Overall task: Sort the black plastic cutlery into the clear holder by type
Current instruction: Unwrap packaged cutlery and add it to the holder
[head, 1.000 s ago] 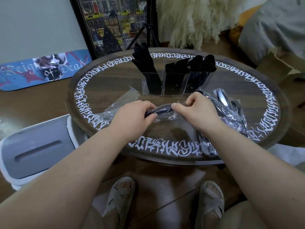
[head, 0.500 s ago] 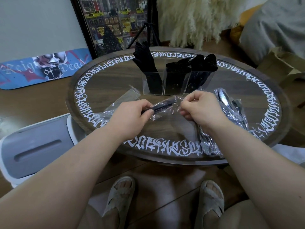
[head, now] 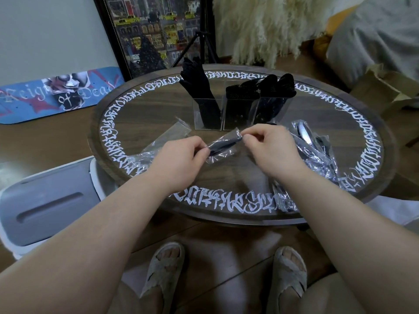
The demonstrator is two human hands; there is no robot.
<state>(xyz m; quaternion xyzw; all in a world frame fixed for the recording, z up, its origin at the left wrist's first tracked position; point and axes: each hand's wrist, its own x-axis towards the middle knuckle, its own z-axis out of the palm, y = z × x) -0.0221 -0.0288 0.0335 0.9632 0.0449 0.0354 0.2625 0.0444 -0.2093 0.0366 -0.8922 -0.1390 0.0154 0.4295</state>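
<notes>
A black cutlery piece in a clear plastic wrapper (head: pixel 223 145) is held above the round table (head: pixel 145 114). My left hand (head: pixel 181 159) grips its left end and my right hand (head: pixel 272 150) pinches the wrapper's right tip. Which type of cutlery it is cannot be told through the wrapper. Behind my hands stands the clear holder (head: pixel 238 112) with three compartments, each filled with black cutlery. A pile of wrapped cutlery (head: pixel 317 152) lies to the right of my right hand.
Empty clear wrappers (head: pixel 167 138) lie on the table at the left. A grey and white bin (head: pixel 47 202) stands on the floor beside the table's left edge. A cardboard box (head: pixel 383 87) sits at the right, a tripod (head: pixel 199 46) behind the table.
Both hands have lifted the wrapped piece off the table. My right hand let go of the wrapper's middle and now pinches its far tip.
</notes>
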